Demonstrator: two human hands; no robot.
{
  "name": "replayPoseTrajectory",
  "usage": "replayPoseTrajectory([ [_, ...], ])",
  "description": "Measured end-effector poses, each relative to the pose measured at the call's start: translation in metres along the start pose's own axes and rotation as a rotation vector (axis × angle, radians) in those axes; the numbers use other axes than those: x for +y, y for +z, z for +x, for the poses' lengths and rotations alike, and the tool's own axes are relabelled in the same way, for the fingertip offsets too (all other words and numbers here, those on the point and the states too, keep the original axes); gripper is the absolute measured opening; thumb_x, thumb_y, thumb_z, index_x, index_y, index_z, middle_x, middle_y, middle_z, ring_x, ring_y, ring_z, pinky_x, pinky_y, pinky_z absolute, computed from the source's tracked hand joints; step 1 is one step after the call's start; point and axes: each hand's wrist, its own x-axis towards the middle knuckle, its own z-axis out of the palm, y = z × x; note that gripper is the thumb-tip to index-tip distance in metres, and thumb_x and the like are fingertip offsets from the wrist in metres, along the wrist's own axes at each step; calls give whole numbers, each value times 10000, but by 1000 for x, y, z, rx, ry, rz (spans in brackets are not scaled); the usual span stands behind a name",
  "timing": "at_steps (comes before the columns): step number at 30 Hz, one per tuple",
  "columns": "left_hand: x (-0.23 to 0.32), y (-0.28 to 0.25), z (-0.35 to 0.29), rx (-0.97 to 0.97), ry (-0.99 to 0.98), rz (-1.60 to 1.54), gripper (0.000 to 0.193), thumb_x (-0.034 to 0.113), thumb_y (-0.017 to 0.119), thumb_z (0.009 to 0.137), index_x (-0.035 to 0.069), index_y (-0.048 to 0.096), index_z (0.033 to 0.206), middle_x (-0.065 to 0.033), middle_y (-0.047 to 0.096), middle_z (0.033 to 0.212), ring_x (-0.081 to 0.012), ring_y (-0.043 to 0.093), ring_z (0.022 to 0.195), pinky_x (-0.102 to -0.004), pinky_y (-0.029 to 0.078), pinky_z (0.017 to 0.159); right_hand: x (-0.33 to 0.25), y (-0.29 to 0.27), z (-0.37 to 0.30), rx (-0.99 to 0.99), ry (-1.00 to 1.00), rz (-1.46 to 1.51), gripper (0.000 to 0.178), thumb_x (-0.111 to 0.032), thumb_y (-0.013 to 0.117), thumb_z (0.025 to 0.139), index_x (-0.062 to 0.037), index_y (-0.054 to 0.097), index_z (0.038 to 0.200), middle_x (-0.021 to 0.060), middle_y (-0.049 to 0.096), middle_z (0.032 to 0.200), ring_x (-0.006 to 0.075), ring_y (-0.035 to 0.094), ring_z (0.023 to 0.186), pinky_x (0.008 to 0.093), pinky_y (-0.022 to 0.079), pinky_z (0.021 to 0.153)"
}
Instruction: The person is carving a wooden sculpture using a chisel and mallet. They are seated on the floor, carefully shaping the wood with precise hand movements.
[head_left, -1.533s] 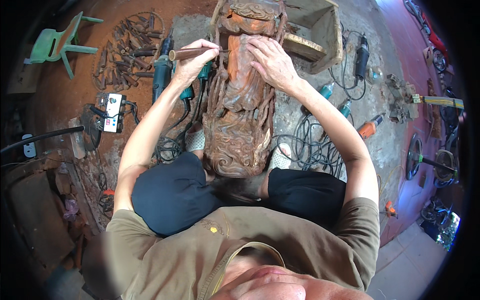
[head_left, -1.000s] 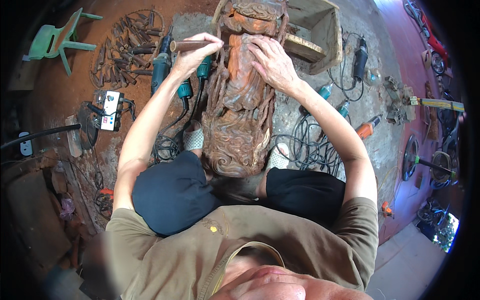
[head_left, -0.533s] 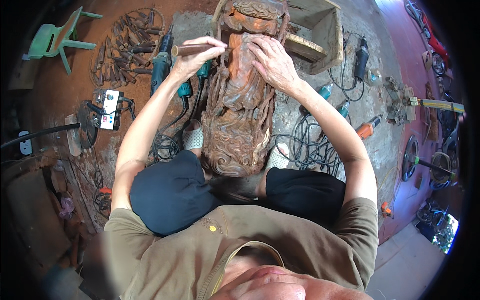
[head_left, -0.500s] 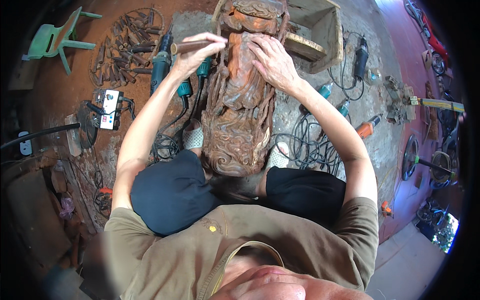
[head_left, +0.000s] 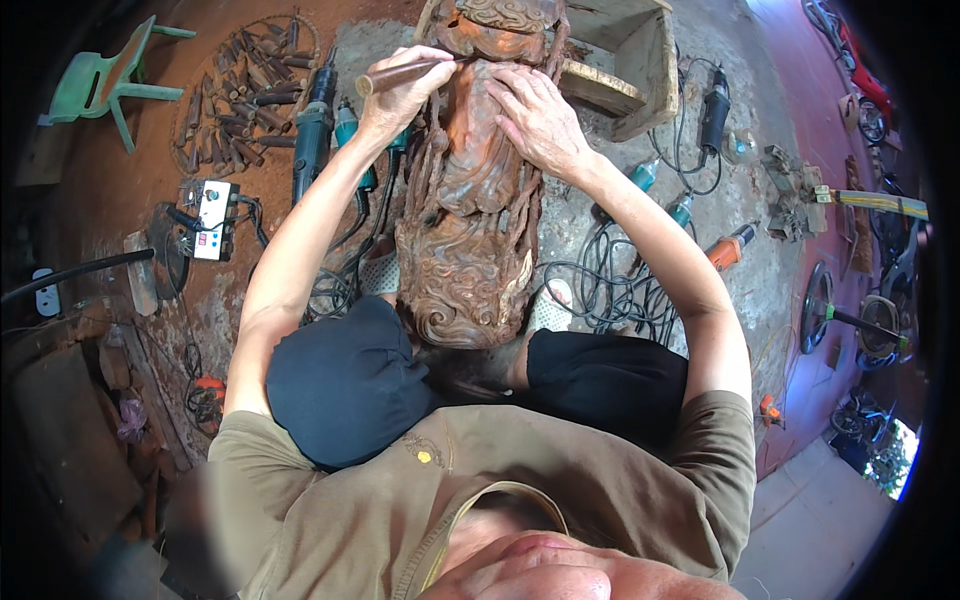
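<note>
A long brown wood carving (head_left: 468, 265), cut with swirls and folds, lies lengthwise between my knees. My left hand (head_left: 398, 110) is closed round the wooden handle of a carving chisel (head_left: 385, 77), held near the carving's left edge. The chisel's thin blade points right, at a groove below the carving's far section; whether its tip touches the wood is hard to see. My right hand (head_left: 540, 118) lies on the smooth reddish part of the carving, fingers stretched out and a little apart, holding nothing.
Several wooden-handled chisels (head_left: 240, 95) lie in a round tray at the far left, near a green chair (head_left: 105, 85). Power tools (head_left: 313, 140) and tangled black cables (head_left: 620, 285) flank the carving. Behind it, right, stands a wooden box (head_left: 655, 75). A white control box (head_left: 214, 215) sits left.
My left hand has shifted slightly right and up, bringing the chisel's blade to the groove. My right hand stays on the carving. The whole view has shifted a little.
</note>
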Motion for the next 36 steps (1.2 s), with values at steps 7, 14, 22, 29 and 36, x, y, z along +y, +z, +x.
replayPoseTrajectory([
  [7,-9,-11,-6,-124,215,118,163,209,775,884,95,766,1000,-50,744,905,-154,692,845,-323,561,784,2,-2,-2,10,-2,23,460,-210,670,901,-41,588,1322,133,543,1352,317,494,1301,450,355,1155],
  [14,-3,1,4,-18,420,220,173,241,762,891,99,738,986,-38,746,926,-185,700,830,-361,488,911,0,-2,0,-1,2,-1,450,-198,679,893,-39,603,1308,130,545,1350,312,497,1297,443,360,1152],
  [22,2,-4,2,-23,343,108,178,204,799,858,83,752,979,-36,736,844,-183,688,817,-330,523,796,2,-2,0,7,-9,20,446,-211,666,910,-46,602,1319,129,550,1341,312,502,1290,448,359,1150],
  [29,-6,-5,-10,-126,362,176,165,236,770,879,117,738,988,-40,739,848,-213,702,833,-358,466,941,3,-1,-3,-25,2,-15,435,-232,644,933,-59,598,1329,125,555,1340,311,513,1280,450,363,1144],
  [36,1,1,-1,-44,248,55,191,261,779,882,98,747,976,-46,742,865,-197,708,852,-351,487,933,4,0,0,-26,-2,-12,440,-230,656,925,-63,603,1329,119,572,1328,306,527,1269,444,375,1139],
])
